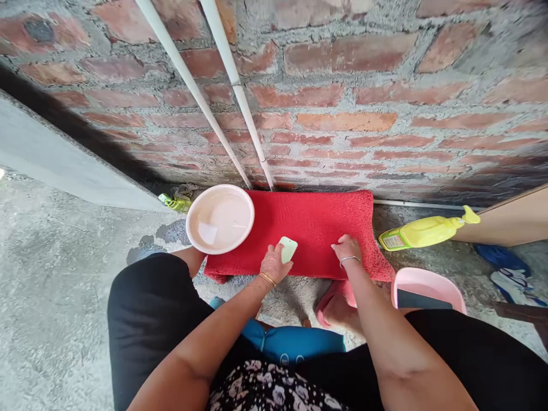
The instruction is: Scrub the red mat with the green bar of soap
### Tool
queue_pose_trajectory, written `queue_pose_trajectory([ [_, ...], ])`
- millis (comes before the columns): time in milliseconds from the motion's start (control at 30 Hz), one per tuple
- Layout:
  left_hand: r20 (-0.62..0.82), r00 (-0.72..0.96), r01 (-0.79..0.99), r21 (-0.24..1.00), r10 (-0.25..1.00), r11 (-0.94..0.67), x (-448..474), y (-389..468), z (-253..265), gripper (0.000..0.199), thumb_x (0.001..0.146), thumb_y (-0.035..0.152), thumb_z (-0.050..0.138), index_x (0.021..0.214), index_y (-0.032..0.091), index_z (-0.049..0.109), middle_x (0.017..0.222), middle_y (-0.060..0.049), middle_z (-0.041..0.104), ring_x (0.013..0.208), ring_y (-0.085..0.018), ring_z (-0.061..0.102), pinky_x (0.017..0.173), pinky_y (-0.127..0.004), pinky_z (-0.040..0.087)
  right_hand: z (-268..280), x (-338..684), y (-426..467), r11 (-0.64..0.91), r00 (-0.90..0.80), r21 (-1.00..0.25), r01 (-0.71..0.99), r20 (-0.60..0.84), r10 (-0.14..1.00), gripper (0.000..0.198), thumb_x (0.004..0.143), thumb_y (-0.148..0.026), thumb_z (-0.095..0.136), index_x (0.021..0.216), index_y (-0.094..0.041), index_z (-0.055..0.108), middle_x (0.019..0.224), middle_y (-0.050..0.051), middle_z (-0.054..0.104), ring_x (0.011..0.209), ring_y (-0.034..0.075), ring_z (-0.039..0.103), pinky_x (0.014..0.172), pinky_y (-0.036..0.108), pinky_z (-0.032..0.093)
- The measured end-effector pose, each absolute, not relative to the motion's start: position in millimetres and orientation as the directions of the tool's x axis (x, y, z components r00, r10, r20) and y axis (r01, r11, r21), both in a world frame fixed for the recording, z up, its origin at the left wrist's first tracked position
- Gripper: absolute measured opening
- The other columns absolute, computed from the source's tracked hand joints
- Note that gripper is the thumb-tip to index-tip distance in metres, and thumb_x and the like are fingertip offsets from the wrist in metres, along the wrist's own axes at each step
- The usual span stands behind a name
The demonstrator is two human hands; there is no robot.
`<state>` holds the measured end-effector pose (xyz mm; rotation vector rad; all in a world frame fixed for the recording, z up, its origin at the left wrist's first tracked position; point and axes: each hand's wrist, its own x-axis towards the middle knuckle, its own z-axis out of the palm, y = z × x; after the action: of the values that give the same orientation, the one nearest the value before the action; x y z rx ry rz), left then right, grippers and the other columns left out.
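My left hand (275, 264) grips a pale green flat piece with rounded corners and a small hole near one end, like a phone case (289, 249). It is held just over a red cloth (310, 220) that covers a low bench or stool. To the right, my right hand (347, 248) is at the same cloth with its fingers curled together; whether anything is between them is hidden. At the cloth's left end stands a pale pink basin (240, 240) of water, with a whitish rectangular piece (208, 233) in it.
A yellow pump bottle (428, 231) lies or leans at the right, above a pink tub (428, 278) holding a dark flat piece. A green spray bottle (175, 202) is behind the basin. Two white pipes (240, 97) run down the brick wall (334, 108).
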<state>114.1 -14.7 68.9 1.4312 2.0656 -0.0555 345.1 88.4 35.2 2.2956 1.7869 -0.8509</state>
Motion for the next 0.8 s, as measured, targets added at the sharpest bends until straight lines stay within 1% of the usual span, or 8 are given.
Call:
queue_pose_trajectory([
  [67, -0.444, -0.288, 0.848, 0.293, 0.848, 0.441, 108, -13, 73, 0.062, 0.077, 0.044, 0.068, 0.132, 0.027, 0.046, 0.122, -0.008, 0.05, 0.106, -0.021, 0.059, 0.09, -0.032, 0.048, 40, 319, 70, -0.349, 0.148, -0.383, 0.855, -0.466, 0.872, 0.024, 0.082, -0.031, 0.065, 0.101, -0.018, 0.064, 0.112, 0.014, 0.065, 0.109, 0.024, 0.061, 0.092, 0.034, 0.047],
  [133, -0.38, -0.289, 0.863, 0.294, 0.879, 0.411, 107, -13, 77, 0.061, 0.077, 0.043, 0.068, 0.132, 0.027, 0.046, 0.122, -0.008, 0.049, 0.109, -0.023, 0.056, 0.091, -0.034, 0.048, 44, 286, 51, -0.421, 0.055, -0.573, 0.703, -0.546, 0.836, 0.021, 0.082, -0.037, 0.063, 0.096, -0.022, 0.062, 0.103, 0.008, 0.067, 0.099, 0.02, 0.063, 0.086, 0.031, 0.049],
  [233, -0.312, -0.179, 0.907, 0.315, 0.933, 0.28, 113, -18, 82, 0.058, 0.079, 0.04, 0.066, 0.132, 0.025, 0.047, 0.121, -0.009, 0.05, 0.112, -0.025, 0.053, 0.094, -0.036, 0.045, 46, 243, 23, -0.591, -0.147, -0.766, 0.254, -0.634, 0.759, 0.031, 0.084, -0.053, 0.056, 0.095, -0.024, 0.058, 0.087, 0.001, 0.068, 0.079, 0.017, 0.065, 0.07, 0.029, 0.052],
  [300, -0.287, -0.095, 0.913, 0.356, 0.953, 0.199, 118, -23, 85, 0.052, 0.083, 0.035, 0.061, 0.132, 0.024, 0.048, 0.12, -0.01, 0.051, 0.111, -0.025, 0.053, 0.096, -0.036, 0.044, 45, 226, 9, -0.636, -0.159, -0.771, -0.006, -0.628, 0.762, 0.038, 0.078, -0.058, 0.06, 0.096, -0.024, 0.056, 0.085, -0.001, 0.068, 0.074, 0.017, 0.064, 0.064, 0.028, 0.052],
  [367, -0.276, -0.043, 0.891, 0.424, 0.96, 0.161, 121, -27, 86, 0.049, 0.085, 0.027, 0.055, 0.134, 0.024, 0.046, 0.121, -0.009, 0.052, 0.11, -0.023, 0.053, 0.097, -0.035, 0.043, 45, 221, -1, -0.639, -0.104, -0.757, -0.139, -0.63, 0.77, 0.044, 0.07, -0.056, 0.068, 0.097, -0.024, 0.055, 0.087, -0.001, 0.069, 0.075, 0.018, 0.064, 0.063, 0.029, 0.051],
  [533, -0.19, 0.034, 0.84, 0.537, 0.981, 0.075, 124, -32, 88, 0.06, 0.081, 0.009, 0.049, 0.138, 0.026, 0.043, 0.121, -0.007, 0.054, 0.109, -0.02, 0.052, 0.098, -0.032, 0.043, 55, 234, -10, -0.643, -0.069, -0.706, -0.298, -0.656, 0.752, 0.05, 0.062, -0.052, 0.075, 0.099, -0.024, 0.058, 0.083, 0.0, 0.07, 0.072, 0.019, 0.064, 0.059, 0.029, 0.049],
  [633, -0.107, 0.081, 0.833, 0.554, 0.991, -0.009, 130, -36, 85, 0.06, 0.082, 0.009, 0.046, 0.14, 0.025, 0.043, 0.117, -0.008, 0.056, 0.104, -0.022, 0.051, 0.097, -0.034, 0.043, 60, 238, -15, -0.581, -0.05, -0.712, -0.395, -0.614, 0.787, 0.055, 0.061, -0.055, 0.076, 0.105, -0.026, 0.059, 0.079, -0.002, 0.069, 0.065, 0.016, 0.062, 0.055, 0.026, 0.045],
  [800, -0.079, 0.189, 0.703, 0.706, 0.979, -0.079, 143, -52, 74, 0.069, 0.077, 0.005, 0.047, 0.143, 0.021, 0.038, 0.117, -0.009, 0.053, 0.106, -0.02, 0.047, 0.099, -0.034, 0.041, 55, 245, -25, -0.526, -0.015, -0.736, -0.425, -0.575, 0.818, 0.051, 0.055, -0.048, 0.083, 0.096, -0.024, 0.066, 0.071, -0.003, 0.067, 0.062, 0.015, 0.06, 0.058, 0.025, 0.044],
])
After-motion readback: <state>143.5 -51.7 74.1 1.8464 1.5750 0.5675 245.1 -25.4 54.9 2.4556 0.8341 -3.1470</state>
